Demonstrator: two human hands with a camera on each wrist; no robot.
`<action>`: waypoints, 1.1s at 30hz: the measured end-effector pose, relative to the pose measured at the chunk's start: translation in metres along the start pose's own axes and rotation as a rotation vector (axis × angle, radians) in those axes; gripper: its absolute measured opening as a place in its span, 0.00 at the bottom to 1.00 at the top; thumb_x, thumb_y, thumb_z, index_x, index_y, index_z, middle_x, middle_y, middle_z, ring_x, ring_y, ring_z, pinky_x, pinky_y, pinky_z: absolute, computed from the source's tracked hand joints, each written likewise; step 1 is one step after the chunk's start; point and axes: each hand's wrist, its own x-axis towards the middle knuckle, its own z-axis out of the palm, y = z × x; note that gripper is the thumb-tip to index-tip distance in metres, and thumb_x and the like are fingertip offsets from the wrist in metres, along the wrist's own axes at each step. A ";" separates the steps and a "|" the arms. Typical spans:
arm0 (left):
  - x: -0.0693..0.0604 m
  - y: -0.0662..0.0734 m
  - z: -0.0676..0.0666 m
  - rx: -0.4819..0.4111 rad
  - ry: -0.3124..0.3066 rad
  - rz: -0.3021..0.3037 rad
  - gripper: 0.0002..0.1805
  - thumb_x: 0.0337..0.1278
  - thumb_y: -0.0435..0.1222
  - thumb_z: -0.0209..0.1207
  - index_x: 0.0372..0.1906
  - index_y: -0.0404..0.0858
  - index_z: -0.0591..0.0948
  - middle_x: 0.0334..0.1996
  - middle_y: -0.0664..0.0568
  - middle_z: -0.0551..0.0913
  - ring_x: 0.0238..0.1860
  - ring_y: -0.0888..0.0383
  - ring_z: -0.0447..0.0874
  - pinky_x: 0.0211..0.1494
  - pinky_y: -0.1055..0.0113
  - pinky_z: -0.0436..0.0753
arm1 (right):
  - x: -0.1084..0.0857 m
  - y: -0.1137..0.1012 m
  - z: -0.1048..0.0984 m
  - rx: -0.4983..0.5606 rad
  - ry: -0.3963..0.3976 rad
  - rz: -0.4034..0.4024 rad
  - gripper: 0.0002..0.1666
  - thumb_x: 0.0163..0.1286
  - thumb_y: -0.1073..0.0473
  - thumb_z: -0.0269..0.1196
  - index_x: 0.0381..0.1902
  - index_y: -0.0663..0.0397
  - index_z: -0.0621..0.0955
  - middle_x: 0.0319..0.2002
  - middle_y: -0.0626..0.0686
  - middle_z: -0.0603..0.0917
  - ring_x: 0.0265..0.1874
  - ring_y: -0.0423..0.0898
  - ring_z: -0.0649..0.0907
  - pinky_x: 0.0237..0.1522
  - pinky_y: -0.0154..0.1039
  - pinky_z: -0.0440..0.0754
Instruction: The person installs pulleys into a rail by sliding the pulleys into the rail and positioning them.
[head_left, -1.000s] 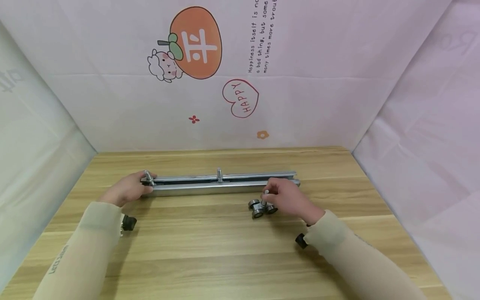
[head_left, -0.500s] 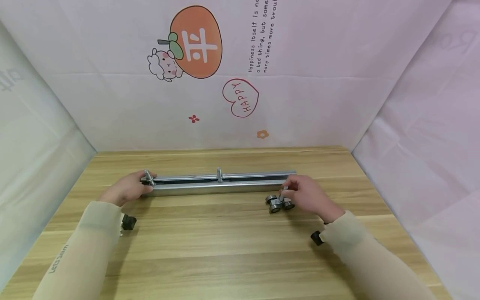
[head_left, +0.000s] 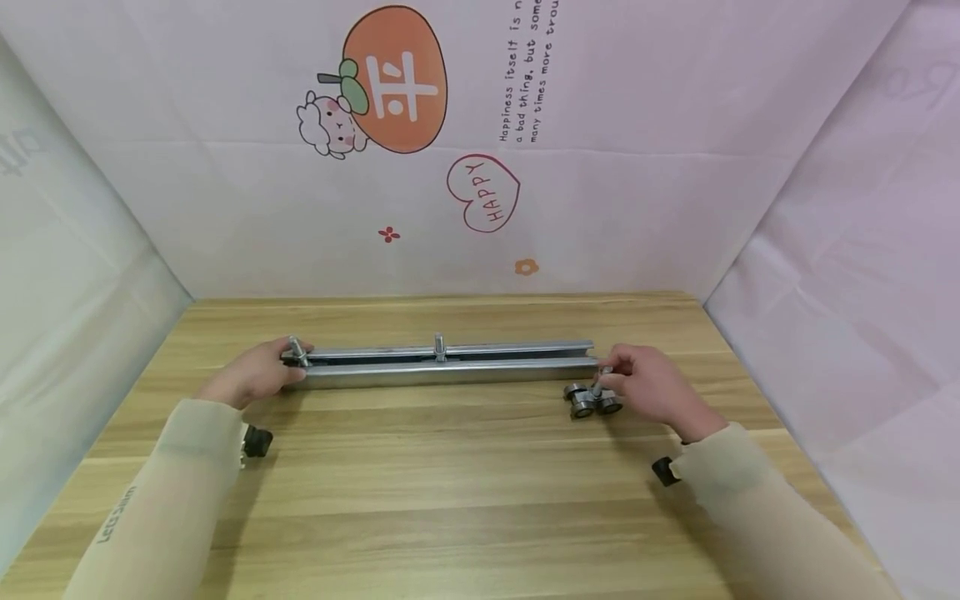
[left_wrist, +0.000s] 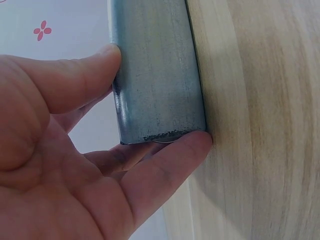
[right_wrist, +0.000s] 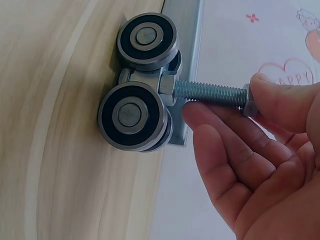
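A silver metal track (head_left: pixel 405 377) with a slot along its top lies across the wooden table. My left hand (head_left: pixel 255 372) grips its left end; in the left wrist view the thumb rests on one edge and fingertips touch the end. Upright bolts (head_left: pixel 440 347) stick out of the slot, one mid-track and one by my left hand. My right hand (head_left: pixel 654 387) pinches the threaded bolt (right_wrist: pixel 210 93) of a four-wheeled roller trolley (head_left: pixel 591 401), thumb at the bolt head. The trolley is just in front of the track's right end, wheels low; contact with the table is unclear.
The wooden table (head_left: pixel 420 492) runs up to a white printed cloth (head_left: pixel 600 208) at the back. More white cloth hangs at the left and right sides. Black devices (head_left: pixel 257 442) are worn at both wrists.
My right hand has carried the trolley rightward and slightly back, from in front of the track to its right end. My left hand and the track stay put.
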 end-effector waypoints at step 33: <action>-0.002 0.003 -0.002 0.015 -0.012 -0.002 0.30 0.69 0.32 0.58 0.72 0.30 0.65 0.70 0.23 0.57 0.69 0.25 0.52 0.65 0.31 0.57 | -0.021 0.067 -0.048 0.116 0.064 0.168 0.15 0.76 0.52 0.60 0.48 0.60 0.79 0.48 0.59 0.85 0.41 0.57 0.84 0.43 0.53 0.81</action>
